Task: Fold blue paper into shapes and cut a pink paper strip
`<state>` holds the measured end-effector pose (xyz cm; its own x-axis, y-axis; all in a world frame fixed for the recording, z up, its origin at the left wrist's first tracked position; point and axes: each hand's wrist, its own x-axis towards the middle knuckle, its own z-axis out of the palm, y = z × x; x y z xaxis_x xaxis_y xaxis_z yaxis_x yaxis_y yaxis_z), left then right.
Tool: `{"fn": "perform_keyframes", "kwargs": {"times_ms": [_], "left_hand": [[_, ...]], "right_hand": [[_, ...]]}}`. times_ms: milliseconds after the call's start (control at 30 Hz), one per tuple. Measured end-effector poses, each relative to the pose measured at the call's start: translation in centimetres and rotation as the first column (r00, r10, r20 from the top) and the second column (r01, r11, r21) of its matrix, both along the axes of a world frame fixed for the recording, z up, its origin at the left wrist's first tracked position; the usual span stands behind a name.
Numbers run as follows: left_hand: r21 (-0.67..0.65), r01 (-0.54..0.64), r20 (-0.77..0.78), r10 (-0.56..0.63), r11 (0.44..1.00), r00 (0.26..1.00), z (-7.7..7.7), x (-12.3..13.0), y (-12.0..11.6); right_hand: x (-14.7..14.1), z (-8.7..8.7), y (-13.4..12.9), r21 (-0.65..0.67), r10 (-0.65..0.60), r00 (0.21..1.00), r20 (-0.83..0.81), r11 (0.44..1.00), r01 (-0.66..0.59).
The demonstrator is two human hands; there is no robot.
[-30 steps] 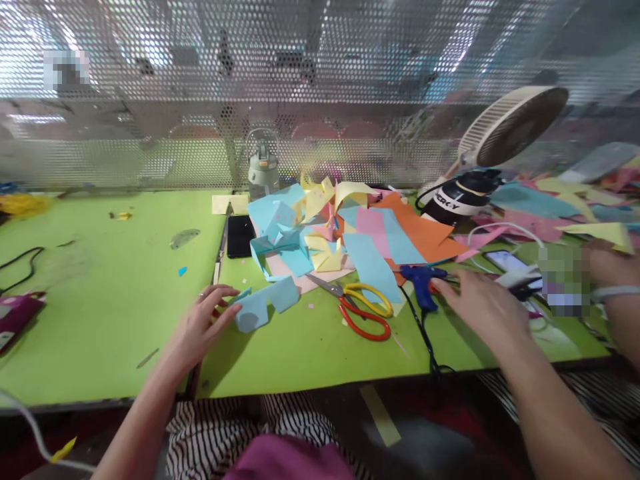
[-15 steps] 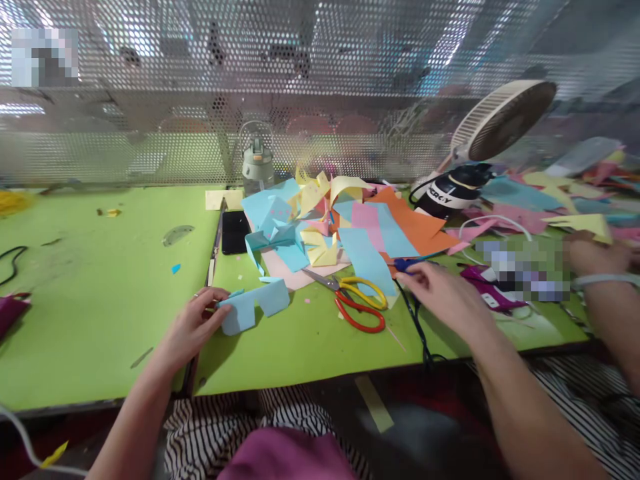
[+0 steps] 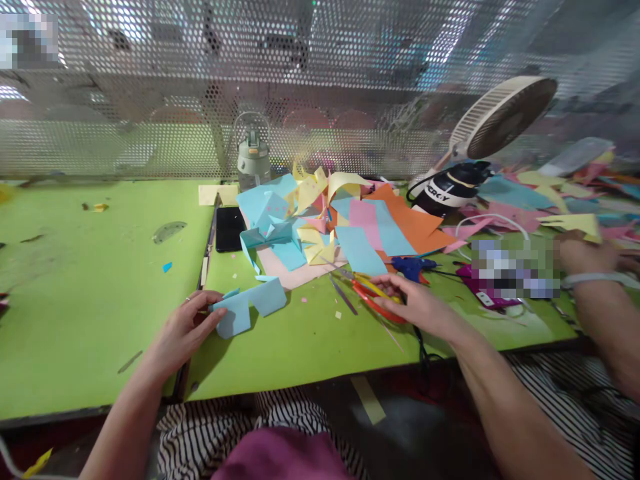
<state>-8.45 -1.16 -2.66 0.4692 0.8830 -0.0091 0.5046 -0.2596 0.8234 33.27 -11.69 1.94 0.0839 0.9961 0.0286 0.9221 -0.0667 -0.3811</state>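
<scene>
We look down on a bright green counter (image 3: pixel 280 363), scuffed and dotted with small paper scraps, with a dark seam (image 3: pixel 186 357) running from its front edge toward the back. A perforated metal screen (image 3: pixel 165 63) stands along the rear, and blurred shapes of the room show through its holes.

Just right of the seam, our left hand (image 3: pixel 196 317) pinches one end of a notched blue paper piece (image 3: pixel 234 316), which lies low over the counter near its front. Our right hand (image 3: pixel 417 300) is closed around the red and yellow handles of the scissors (image 3: pixel 373 298); their blades point left, toward a pale pink sheet (image 3: pixel 290 270), and are too blurred for us to tell how far apart they stand.

Behind our hands, blue, yellow and pink papers lie heaped beside an orange sheet (image 3: pixel 423 223). A black phone (image 3: pixel 230 230) rests by the seam, with a pale green bottle (image 3: pixel 253 160) behind it. A blue glue gun (image 3: pixel 413 268) lies just beyond our right hand. Further right we see a tilted black bottle (image 3: pixel 445 190), a fan (image 3: pixel 510 117) and another person's banded wrist (image 3: pixel 593 280) among more papers.
</scene>
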Motion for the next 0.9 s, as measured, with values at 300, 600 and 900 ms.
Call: {"fn": "perform_keyframes", "kwargs": {"times_ms": [300, 600, 900], "left_hand": [[-0.08, -0.097, 0.046, 0.101, 0.992, 0.994, 0.3, -0.5, -0.1], [-0.342, 0.148, 0.276, -0.051, 0.928, 0.96, 2.2, -1.0, -1.1], [-0.244, 0.292, 0.229, -0.238, 0.925, 0.944, 2.2, -0.8, -1.0]], "right_hand": [[1.9, -2.7, 2.9, 0.208, -0.253, 0.951, 0.176, 0.954, 0.216], [-4.6, -1.3, 3.4, 0.212, 0.181, 0.934, 0.307, 0.944, -0.253], [-9.1, -3.2, 6.3, 0.14, 0.342, 0.876, 0.339, 0.903, -0.407]]}}
